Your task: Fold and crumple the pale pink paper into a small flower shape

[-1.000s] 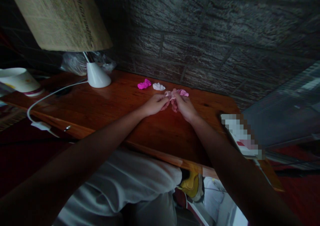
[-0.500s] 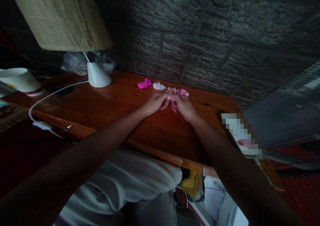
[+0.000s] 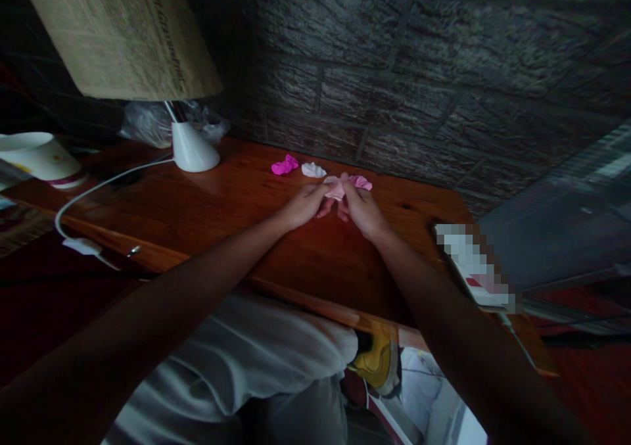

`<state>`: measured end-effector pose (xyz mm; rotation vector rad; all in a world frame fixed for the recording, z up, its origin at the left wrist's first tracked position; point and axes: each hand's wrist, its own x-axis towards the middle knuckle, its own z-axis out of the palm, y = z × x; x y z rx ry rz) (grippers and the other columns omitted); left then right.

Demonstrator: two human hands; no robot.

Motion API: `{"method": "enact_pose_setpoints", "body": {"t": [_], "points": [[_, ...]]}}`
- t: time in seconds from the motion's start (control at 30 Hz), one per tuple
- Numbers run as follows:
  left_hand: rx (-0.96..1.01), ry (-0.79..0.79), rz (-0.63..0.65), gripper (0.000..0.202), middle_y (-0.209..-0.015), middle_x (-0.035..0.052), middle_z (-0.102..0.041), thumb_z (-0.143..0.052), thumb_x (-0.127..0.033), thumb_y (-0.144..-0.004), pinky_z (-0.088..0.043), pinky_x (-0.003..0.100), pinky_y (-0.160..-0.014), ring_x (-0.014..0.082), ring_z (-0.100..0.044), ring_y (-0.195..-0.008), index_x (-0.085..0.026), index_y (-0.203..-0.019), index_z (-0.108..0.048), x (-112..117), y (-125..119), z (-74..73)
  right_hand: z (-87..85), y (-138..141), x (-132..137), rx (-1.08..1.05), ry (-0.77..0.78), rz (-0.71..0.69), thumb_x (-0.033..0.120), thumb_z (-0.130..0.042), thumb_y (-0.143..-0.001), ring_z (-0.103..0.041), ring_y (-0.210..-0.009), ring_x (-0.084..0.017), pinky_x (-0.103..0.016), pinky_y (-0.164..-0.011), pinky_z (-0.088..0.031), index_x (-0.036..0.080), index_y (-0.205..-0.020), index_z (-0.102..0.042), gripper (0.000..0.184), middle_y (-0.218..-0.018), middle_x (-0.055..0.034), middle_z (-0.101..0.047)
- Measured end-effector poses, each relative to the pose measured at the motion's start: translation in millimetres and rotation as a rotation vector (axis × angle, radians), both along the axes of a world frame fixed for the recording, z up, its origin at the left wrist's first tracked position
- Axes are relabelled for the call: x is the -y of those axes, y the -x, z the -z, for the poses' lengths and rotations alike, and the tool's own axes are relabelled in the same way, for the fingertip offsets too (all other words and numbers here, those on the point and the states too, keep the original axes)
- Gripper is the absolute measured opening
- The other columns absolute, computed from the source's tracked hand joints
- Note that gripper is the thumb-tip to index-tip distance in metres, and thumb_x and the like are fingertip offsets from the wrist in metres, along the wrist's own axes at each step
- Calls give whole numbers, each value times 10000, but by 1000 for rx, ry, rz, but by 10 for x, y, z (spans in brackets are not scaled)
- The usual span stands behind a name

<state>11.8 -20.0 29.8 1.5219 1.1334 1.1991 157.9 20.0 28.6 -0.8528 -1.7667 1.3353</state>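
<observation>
Between my two hands is a pale pink, soft-looking lump like modelling clay [image 3: 334,187]. My left hand [image 3: 310,205] pinches its left side, thumb on top and fingers curled below. On the other side, my right hand [image 3: 362,207] grips it the same way. Just behind my right hand lies a mid-pink lump [image 3: 361,182], partly covered by the fingers. A white lump [image 3: 314,169] and a bright magenta lump [image 3: 284,165] rest farther left on the wooden table [image 3: 231,202].
A lamp with a white base [image 3: 195,149] and printed paper shade [image 3: 133,37] stands at left, its cord crossing the table edge. A paper cup [image 3: 42,159] is at far left. A blurred-out phone-like object [image 3: 476,267] lies at right. Behind rises a brick wall [image 3: 394,70].
My thumbs have moved apart over the pale pink lump, and more of its surface shows. The other lumps have stayed where they were.
</observation>
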Motion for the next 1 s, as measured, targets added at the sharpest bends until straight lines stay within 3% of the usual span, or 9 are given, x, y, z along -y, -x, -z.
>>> {"method": "enact_pose_setpoints", "body": {"t": [0.13,0.4,0.63,0.83,1.0], "points": [[-30,2,-12,557,-450,-25,-472,-337,-220,-1063,-334,220,-510,72,-416,-424,-164,-531,-492,11,-13,-19,31,-15,-34,76,-21,30,637,-499,-996,-391,-413,-87,-248,-453,-297,214,-622,-516,565,-453,43,-471],[54,-35,13,540,-486,-30,-505,-358,-474,-1075,-313,222,-472,80,-418,-417,-168,-687,-576,-31,2,36,109,-38,-114,27,-74,3,606,-564,-955,-395,-404,-77,-242,-435,-280,208,-630,-525,516,-467,54,-465],[26,-58,-67,416,-464,-51,-471,-392,-248,-1056,-291,213,-471,71,-382,-409,-160,-690,-569,-47,4,55,42,0,-13,-5,-36,41,655,-545,-958,-369,-388,-68,-239,-425,-267,213,-636,-512,549,-450,74,-419],[-5,-114,-69,403,-460,-58,-461,-411,-253,-1035,-285,211,-477,70,-381,-419,-160,-678,-572,-31,12,48,-23,-16,28,90,-24,24,585,-529,-1006,-369,-381,-66,-238,-438,-290,213,-598,-475,554,-423,71,-422],[27,-63,-80,428,-460,-47,-473,-427,-221,-1026,-286,205,-471,61,-383,-419,-154,-625,-562,-27,13,28,-26,-30,-5,57,-63,-5,485,-545,-1022,-386,-392,-62,-233,-438,-284,202,-629,-506,486,-459,77,-439]]}}
